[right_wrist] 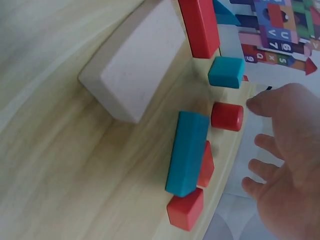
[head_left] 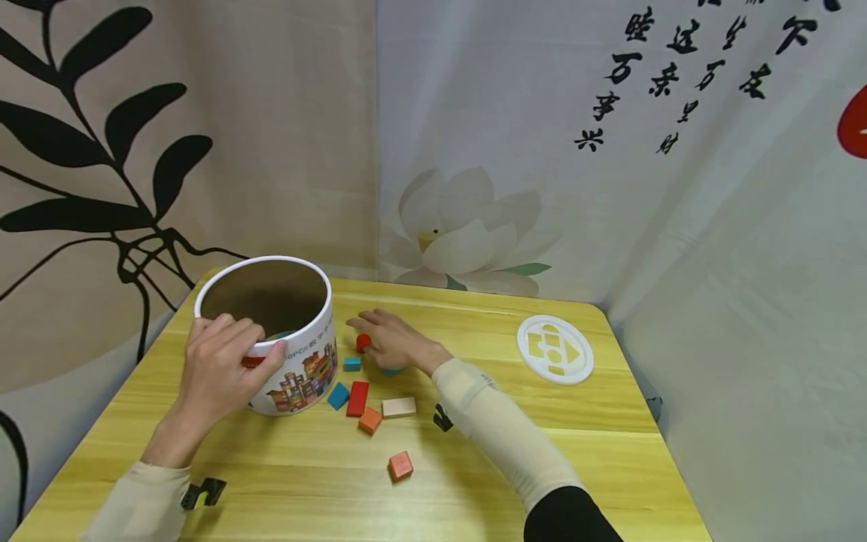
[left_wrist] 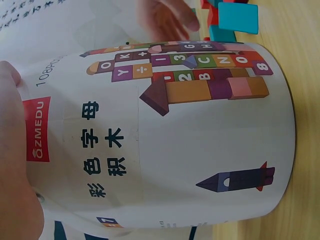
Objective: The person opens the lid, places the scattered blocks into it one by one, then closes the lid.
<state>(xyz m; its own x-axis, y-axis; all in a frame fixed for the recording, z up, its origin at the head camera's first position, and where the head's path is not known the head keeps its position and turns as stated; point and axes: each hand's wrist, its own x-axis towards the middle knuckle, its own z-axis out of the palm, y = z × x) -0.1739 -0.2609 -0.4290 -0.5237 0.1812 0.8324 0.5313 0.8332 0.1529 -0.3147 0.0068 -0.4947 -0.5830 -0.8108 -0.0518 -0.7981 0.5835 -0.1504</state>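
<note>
A white cylindrical bucket [head_left: 298,384] printed with block pictures stands at the left of the table. My left hand [head_left: 220,369] grips its near rim, thumb outside; the fingertips inside are partly hidden. My right hand [head_left: 396,342] hovers over the blocks right of the bucket, its fingers spread and holding nothing. Closest to its thumb in the right wrist view is a red cylinder [right_wrist: 227,116]. About it lie a small blue block [right_wrist: 226,72], a long teal block [right_wrist: 187,152] and a red block [right_wrist: 186,209].
Nearer on the wooden table lie a red oblong block [head_left: 357,399], a blue block [head_left: 338,396], an orange cube [head_left: 369,421], a pale block [head_left: 399,407] and a pinkish-red cube [head_left: 400,467]. A white round lid [head_left: 531,365] with cut-out shapes rests at the far right. Printed curtains hang behind.
</note>
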